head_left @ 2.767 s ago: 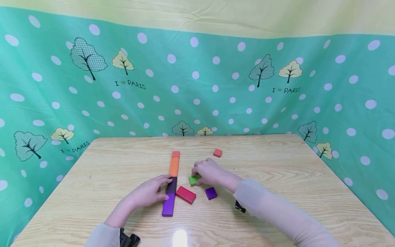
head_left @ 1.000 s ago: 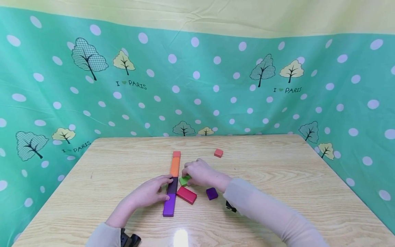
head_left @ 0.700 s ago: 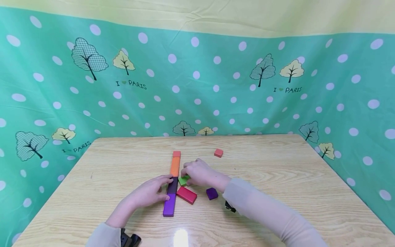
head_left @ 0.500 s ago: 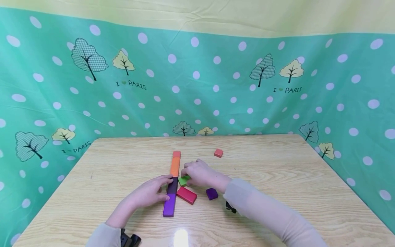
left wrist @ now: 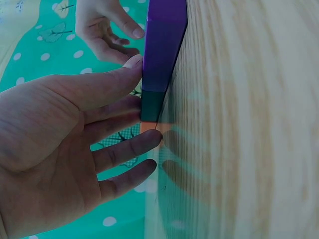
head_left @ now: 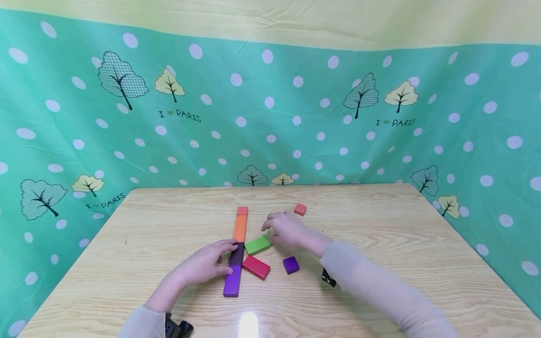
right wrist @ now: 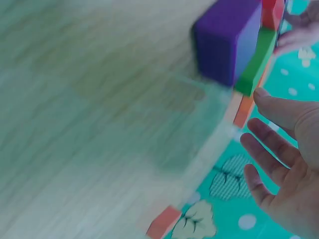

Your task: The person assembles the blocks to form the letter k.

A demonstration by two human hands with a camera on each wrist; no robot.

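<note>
A straight row of blocks runs away from the person: a purple block nearest, then a dark block, an orange block and a small coral block. My left hand rests at the row's left side, its thumb touching the purple block and fingertips on the dark one. Just right of the row lies a green block, slanted, its near left corner at the dark block. Past its right end my right hand hovers with loose, spread fingers and nothing in them; the right wrist view shows the palm bare.
A red block lies slanted below the green one, its corner near the row. To its right sits a small purple block. Another small coral block lies farther back on the wooden table. A green dotted cloth hangs behind.
My right hand slid the green block left up to the row, then let go and drew back to the right. The left hand has stayed at the row.
</note>
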